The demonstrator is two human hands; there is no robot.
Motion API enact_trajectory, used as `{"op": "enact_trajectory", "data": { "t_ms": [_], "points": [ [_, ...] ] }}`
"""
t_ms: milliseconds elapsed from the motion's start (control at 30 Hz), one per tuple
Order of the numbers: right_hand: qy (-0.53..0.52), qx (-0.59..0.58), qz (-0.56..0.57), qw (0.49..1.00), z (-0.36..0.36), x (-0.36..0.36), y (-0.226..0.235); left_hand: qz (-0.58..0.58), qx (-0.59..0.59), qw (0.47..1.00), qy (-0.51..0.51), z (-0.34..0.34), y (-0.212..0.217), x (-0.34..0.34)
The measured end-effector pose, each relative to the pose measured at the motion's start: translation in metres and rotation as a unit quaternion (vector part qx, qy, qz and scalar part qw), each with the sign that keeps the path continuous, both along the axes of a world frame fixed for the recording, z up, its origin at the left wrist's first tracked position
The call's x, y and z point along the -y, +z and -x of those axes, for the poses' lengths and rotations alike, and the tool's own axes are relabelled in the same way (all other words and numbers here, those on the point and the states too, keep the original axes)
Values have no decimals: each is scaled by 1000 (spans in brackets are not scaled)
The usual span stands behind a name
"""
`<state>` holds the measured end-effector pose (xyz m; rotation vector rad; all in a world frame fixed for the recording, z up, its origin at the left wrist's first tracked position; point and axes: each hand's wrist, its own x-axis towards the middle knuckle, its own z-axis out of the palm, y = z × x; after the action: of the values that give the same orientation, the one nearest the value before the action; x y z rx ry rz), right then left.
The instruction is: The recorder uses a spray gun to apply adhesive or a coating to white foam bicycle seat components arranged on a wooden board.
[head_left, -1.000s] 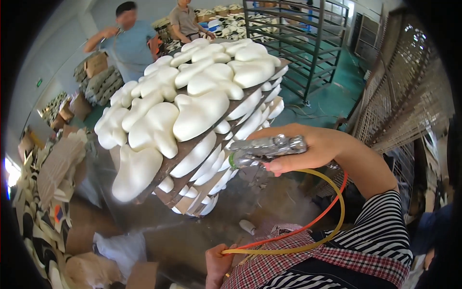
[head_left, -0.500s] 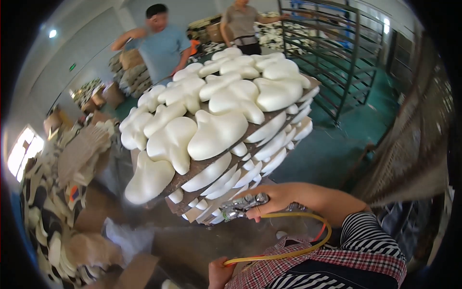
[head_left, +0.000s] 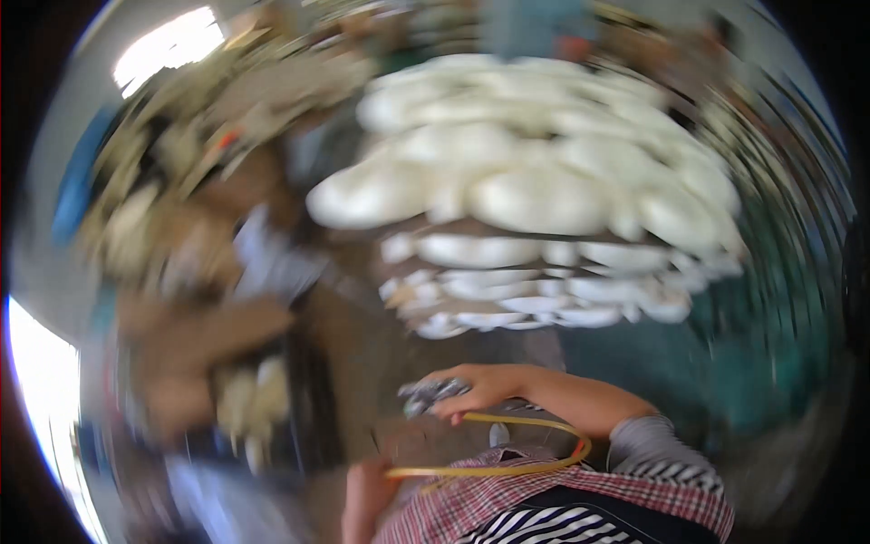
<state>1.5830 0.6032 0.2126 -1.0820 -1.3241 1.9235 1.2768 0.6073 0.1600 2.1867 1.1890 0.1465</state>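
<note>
My right hand [head_left: 478, 384] is closed around a silvery metal spray gun [head_left: 430, 396] in front of my body. From the gun a yellow hose [head_left: 535, 464] loops to the right and back across my checked apron. At the lower edge, my left hand [head_left: 366, 485] is closed on the hose; its fingers are smeared by motion. Beyond the gun stands a stack of brown boards [head_left: 412, 224] carrying smooth white lobed pieces [head_left: 539, 195], several layers deep. Neither hand touches the stack.
Cardboard [head_left: 204, 349] and a box of pale pieces [head_left: 252, 403] are on the left. Clear plastic sheeting [head_left: 272, 254] lies among them. Behind the stack a person in blue [head_left: 535, 27] is partly visible. Green floor [head_left: 770, 363] shows at right. Much is blurred.
My view has swung left and tilted down, so the stack appears farther right and higher. The gun stays in my right hand, the hose in my left.
</note>
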Motion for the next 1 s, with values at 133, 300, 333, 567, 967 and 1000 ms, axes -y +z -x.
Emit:
{"op": "enact_trajectory", "data": {
  "t_ms": [133,300,333,567,967,1000],
  "points": [
    [33,17,64,997,73,-25,-2,37,-12,998,59,69,0,18],
    [170,62,18,983,222,-34,-19,86,19,963,254,213,6,99],
    [181,59,8,982,253,-35,-24,95,21,954,282,235,3,120],
    [448,24,-20,893,435,-71,1,50,107,843,524,282,-6,227],
    [624,-43,-100,774,693,-72,26,-169,236,436,852,330,-16,273],
    [598,-46,-104,793,709,-67,12,-150,261,396,867,341,-13,256]
  ]
}}
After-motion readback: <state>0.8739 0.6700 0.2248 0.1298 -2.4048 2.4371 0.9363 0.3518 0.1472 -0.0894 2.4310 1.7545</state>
